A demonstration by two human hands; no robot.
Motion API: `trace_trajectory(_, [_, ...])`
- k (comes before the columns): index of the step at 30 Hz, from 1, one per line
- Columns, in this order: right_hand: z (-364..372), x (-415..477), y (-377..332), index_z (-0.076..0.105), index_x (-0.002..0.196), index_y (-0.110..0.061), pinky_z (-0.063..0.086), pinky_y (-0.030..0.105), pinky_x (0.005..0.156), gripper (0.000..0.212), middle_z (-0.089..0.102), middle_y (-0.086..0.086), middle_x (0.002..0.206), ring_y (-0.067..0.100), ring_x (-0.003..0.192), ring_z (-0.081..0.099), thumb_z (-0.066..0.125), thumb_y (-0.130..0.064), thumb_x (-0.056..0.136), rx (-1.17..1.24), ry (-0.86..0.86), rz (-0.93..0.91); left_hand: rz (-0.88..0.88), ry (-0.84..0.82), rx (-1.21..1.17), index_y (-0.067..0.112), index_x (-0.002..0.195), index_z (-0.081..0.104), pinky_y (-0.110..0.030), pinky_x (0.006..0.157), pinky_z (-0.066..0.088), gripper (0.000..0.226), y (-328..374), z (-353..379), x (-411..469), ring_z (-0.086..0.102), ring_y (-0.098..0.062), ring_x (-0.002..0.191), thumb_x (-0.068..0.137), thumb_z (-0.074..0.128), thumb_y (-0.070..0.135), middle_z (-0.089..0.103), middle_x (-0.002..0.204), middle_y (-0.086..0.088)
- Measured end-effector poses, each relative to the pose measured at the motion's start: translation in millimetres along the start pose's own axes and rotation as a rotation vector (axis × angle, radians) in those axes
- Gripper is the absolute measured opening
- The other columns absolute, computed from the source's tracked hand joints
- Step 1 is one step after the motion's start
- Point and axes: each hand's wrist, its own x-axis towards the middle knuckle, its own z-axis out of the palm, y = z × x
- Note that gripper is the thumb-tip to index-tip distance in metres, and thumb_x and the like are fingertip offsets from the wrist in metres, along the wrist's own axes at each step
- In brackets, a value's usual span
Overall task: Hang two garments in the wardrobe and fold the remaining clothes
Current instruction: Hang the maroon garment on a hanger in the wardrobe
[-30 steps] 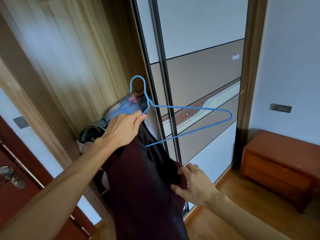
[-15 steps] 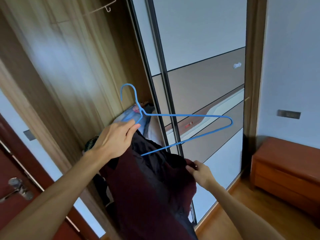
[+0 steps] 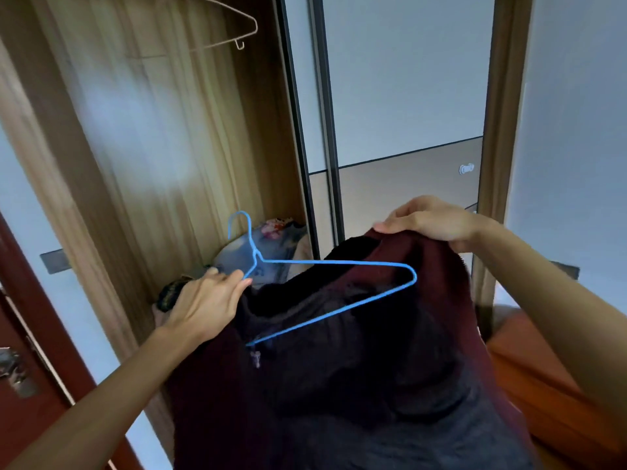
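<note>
Pinching the blue hanger at its neck, my left hand holds it over the maroon garment. My right hand, opposite, clutches the garment's top edge.

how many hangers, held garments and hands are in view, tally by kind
hangers: 2 (blue hanger, pale hanger up in the wardrobe)
held garments: 1 (dark red garment)
hands: 2 (left hand on the blue hanger, right hand gripping the garment)
total: 5
The piled clothes inside the wardrobe are too jumbled to count.
</note>
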Motion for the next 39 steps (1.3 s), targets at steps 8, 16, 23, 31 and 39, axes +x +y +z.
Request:
trace_trajectory(8, [23,-32,14,0.079,0.099,-0.027,0.052,0.045,0.096,0.055,0.074,0.014,0.101,0.018,0.093,0.071,0.081,-0.062,0.058,-0.352,-0.112,0.044,-0.041,-0.029,-0.016,0.015,0.075,0.049,-0.039,0.040,0.049,0.041,-6,24,-6,0.065,-0.035,0.068,0.097,0.029,0.044,0.059,0.058,-0.007])
trace_trajectory(16, [25,-20,32,0.079,0.087,-0.012,0.055,0.023,0.062,0.008,0.076,0.008,0.079,0.018,0.073,0.071,0.074,-0.019,0.086,0.061,0.184,-0.050,-0.175,0.050,-0.494,0.019,0.080,0.055,-0.041,0.070,0.050,0.045,30,11,-1,0.062,-0.018,0.084,0.098,0.031,0.053,0.052,0.078,0.010])
trace_trajectory(23, [30,-12,30,0.079,0.093,-0.012,0.056,0.045,0.090,0.016,0.077,0.013,0.092,0.033,0.093,0.073,0.070,-0.025,0.091,0.137,0.303,-0.079,-0.442,-0.049,-0.688,0.018,0.063,0.056,-0.038,0.068,0.045,0.075,51,-11,11,0.060,-0.010,0.064,0.094,0.017,0.073,0.063,0.062,0.005])
trace_trajectory(31, [38,-15,25,0.079,0.090,-0.011,0.059,0.028,0.069,0.014,0.077,0.012,0.085,0.018,0.071,0.073,0.073,-0.024,0.088,0.123,0.224,-0.048,-0.691,-0.194,-0.647,0.007,0.049,0.055,-0.040,0.077,0.051,0.092,55,-11,22,0.065,-0.023,0.068,0.082,0.023,0.087,0.067,0.057,-0.005])
trace_trajectory(39, [1,-26,26,0.077,0.101,-0.002,0.060,0.038,0.084,0.060,0.074,0.022,0.105,0.033,0.093,0.072,0.085,-0.050,0.065,0.230,0.021,0.087,-0.725,-0.202,-0.584,0.006,0.050,0.062,-0.043,0.077,0.054,0.088,33,-1,14,0.065,-0.021,0.065,0.078,0.041,0.087,0.067,0.055,-0.003])
